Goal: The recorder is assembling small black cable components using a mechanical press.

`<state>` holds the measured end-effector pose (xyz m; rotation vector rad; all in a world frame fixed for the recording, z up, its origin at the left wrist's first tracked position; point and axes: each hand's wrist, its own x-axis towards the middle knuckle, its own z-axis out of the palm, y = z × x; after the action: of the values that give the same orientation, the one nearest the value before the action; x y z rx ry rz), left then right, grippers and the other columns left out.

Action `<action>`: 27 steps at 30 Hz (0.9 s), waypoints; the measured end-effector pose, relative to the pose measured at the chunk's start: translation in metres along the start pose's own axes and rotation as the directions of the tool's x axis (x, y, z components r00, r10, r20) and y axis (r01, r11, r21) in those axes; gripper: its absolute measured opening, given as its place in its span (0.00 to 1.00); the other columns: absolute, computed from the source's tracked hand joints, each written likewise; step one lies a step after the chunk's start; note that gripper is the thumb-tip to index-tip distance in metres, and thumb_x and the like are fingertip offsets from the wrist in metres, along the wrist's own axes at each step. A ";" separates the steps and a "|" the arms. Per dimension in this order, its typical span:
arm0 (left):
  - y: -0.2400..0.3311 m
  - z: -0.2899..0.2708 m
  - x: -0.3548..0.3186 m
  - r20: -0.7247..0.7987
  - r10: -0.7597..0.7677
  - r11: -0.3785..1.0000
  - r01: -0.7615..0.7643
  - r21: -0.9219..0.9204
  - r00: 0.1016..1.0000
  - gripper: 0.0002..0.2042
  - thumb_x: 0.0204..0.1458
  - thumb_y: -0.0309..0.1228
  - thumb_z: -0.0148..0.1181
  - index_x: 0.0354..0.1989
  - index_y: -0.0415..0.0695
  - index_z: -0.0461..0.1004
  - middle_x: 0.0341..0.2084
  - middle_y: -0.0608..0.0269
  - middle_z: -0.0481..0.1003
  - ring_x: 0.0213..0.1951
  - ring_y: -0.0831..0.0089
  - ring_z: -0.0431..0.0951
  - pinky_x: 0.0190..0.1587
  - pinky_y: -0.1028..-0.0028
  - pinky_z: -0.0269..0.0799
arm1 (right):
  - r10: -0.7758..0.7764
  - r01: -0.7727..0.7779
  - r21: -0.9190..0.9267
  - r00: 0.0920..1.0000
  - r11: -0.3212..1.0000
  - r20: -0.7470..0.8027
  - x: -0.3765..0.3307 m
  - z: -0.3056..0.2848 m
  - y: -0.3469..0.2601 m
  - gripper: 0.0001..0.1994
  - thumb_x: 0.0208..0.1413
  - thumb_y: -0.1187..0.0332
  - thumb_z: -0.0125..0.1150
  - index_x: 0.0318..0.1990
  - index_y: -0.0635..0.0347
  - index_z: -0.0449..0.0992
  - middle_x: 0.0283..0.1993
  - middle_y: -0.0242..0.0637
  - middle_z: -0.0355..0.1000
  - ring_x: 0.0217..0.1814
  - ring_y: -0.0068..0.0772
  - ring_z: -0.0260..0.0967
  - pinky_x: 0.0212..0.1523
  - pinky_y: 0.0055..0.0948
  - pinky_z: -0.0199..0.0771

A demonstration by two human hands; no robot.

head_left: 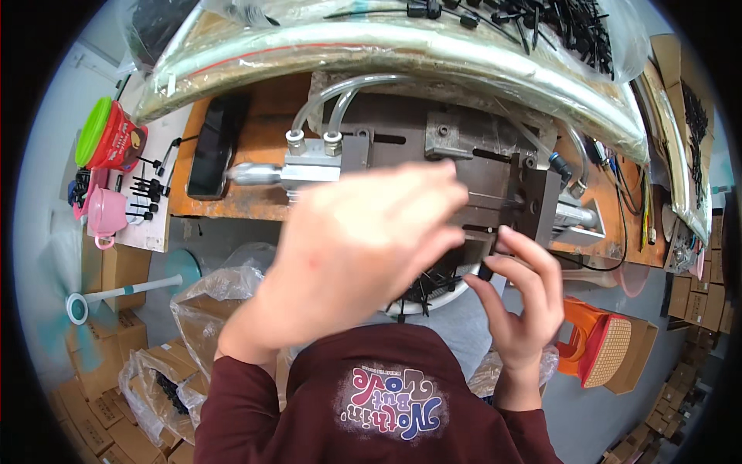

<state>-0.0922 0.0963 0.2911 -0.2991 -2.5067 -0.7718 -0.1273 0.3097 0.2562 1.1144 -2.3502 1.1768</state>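
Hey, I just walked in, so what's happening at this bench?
A person in a maroon top is working at a metal fixture. Their right hand pinches a small black part near the fixture's front edge. The left hand is raised in front, too blurred to show whether it holds anything. More black parts lie heaped beyond.

The right grip (pixel 525 305) holds a part (pixel 485 271) (black).

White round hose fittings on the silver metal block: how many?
2: a left white round fitting and a right white round fitting, both atop the silver metal block. The left hand covers some of it, so others may hide.
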 end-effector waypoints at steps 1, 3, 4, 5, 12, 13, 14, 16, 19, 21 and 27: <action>-0.010 -0.006 0.014 -0.114 0.100 0.993 -0.092 0.073 0.988 0.13 0.41 0.28 0.72 0.37 0.42 0.82 0.40 0.58 0.82 0.36 0.67 0.83 0.39 0.72 0.78 | -0.013 0.013 -0.014 1.000 1.000 0.022 0.000 0.006 0.002 0.14 0.41 0.81 0.73 0.38 0.69 0.77 0.53 0.53 0.73 0.49 0.45 0.74 0.42 0.33 0.80; -0.023 -0.022 0.044 -0.244 0.140 0.982 -0.104 0.156 0.960 0.10 0.45 0.26 0.70 0.37 0.40 0.81 0.37 0.59 0.82 0.34 0.70 0.81 0.37 0.75 0.76 | -0.071 0.074 -0.038 0.994 0.997 0.082 -0.001 0.019 0.006 0.14 0.42 0.79 0.72 0.38 0.69 0.75 0.54 0.54 0.72 0.46 0.49 0.75 0.42 0.36 0.79; -0.034 -0.026 0.060 -0.281 0.168 0.970 -0.108 0.218 0.945 0.10 0.46 0.25 0.69 0.37 0.39 0.81 0.36 0.59 0.82 0.33 0.71 0.81 0.36 0.77 0.76 | -0.092 0.097 -0.047 0.990 0.994 0.109 0.000 0.024 0.006 0.14 0.43 0.78 0.71 0.37 0.68 0.74 0.55 0.54 0.72 0.45 0.49 0.76 0.42 0.36 0.79; -0.047 -0.029 0.076 -0.293 0.159 0.965 -0.086 0.249 0.943 0.11 0.47 0.29 0.70 0.38 0.39 0.81 0.35 0.57 0.82 0.33 0.71 0.81 0.36 0.76 0.75 | -0.088 0.099 -0.063 0.983 0.993 0.160 0.002 0.028 0.002 0.13 0.44 0.77 0.70 0.37 0.69 0.73 0.55 0.54 0.72 0.43 0.48 0.76 0.40 0.35 0.78; -0.090 -0.018 0.129 -0.100 -0.176 0.940 0.197 0.280 0.979 0.22 0.44 0.47 0.71 0.37 0.38 0.82 0.29 0.52 0.80 0.33 0.65 0.81 0.39 0.68 0.75 | -0.144 0.209 -0.339 0.968 0.917 0.208 0.019 0.040 -0.003 0.13 0.41 0.74 0.72 0.35 0.63 0.75 0.55 0.46 0.75 0.21 0.29 0.71 0.25 0.25 0.72; -0.091 -0.017 0.132 -0.033 -0.245 0.934 0.245 0.261 0.969 0.24 0.43 0.49 0.72 0.37 0.38 0.82 0.30 0.53 0.80 0.33 0.69 0.81 0.38 0.69 0.75 | -0.136 0.215 -0.366 0.963 0.906 0.231 0.019 0.040 -0.004 0.13 0.41 0.73 0.72 0.35 0.63 0.75 0.55 0.46 0.75 0.20 0.28 0.70 0.24 0.24 0.72; -0.092 -0.018 0.131 -0.048 -0.241 0.944 0.245 0.219 0.969 0.24 0.43 0.49 0.72 0.36 0.38 0.82 0.30 0.53 0.80 0.33 0.69 0.81 0.38 0.70 0.75 | -0.128 0.223 -0.390 0.959 0.893 0.254 0.020 0.039 -0.004 0.13 0.41 0.73 0.72 0.35 0.63 0.75 0.55 0.46 0.75 0.19 0.27 0.69 0.24 0.24 0.71; -0.088 -0.024 0.122 -0.078 -0.237 0.959 0.246 0.139 0.968 0.22 0.43 0.47 0.72 0.35 0.38 0.82 0.29 0.55 0.80 0.34 0.67 0.81 0.38 0.71 0.75 | -0.114 0.222 -0.399 0.954 0.890 0.277 0.020 0.037 -0.007 0.14 0.41 0.72 0.72 0.35 0.63 0.75 0.54 0.46 0.76 0.19 0.28 0.69 0.24 0.25 0.72; -0.066 -0.032 0.097 -0.176 0.005 0.998 0.006 0.061 0.984 0.12 0.46 0.35 0.71 0.34 0.39 0.82 0.35 0.58 0.80 0.38 0.67 0.81 0.42 0.73 0.74 | -0.103 0.219 -0.355 0.942 0.909 0.318 0.027 0.031 -0.011 0.13 0.43 0.71 0.71 0.35 0.63 0.74 0.52 0.47 0.76 0.19 0.29 0.70 0.23 0.26 0.72; -0.050 -0.037 0.074 -0.214 0.097 0.995 -0.095 0.019 0.972 0.10 0.45 0.30 0.70 0.34 0.40 0.82 0.38 0.58 0.80 0.40 0.66 0.80 0.44 0.72 0.74 | -0.133 0.225 -0.232 0.926 0.946 0.354 0.045 0.019 -0.011 0.11 0.45 0.71 0.67 0.34 0.63 0.72 0.49 0.50 0.77 0.20 0.31 0.72 0.22 0.29 0.71; -0.006 -0.031 0.005 -0.130 0.061 0.994 -0.072 -0.077 0.990 0.14 0.40 0.24 0.72 0.38 0.37 0.80 0.49 0.50 0.77 0.46 0.60 0.80 0.47 0.68 0.77 | -0.321 0.322 -0.372 0.945 0.871 0.066 0.163 0.011 0.002 0.16 0.48 0.75 0.65 0.47 0.60 0.75 0.42 0.40 0.76 0.42 0.42 0.76 0.40 0.36 0.75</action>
<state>-0.0864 0.0735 0.3133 -0.3484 -2.3380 -0.8405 -0.2359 0.2184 0.3380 1.2926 -2.1522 0.5728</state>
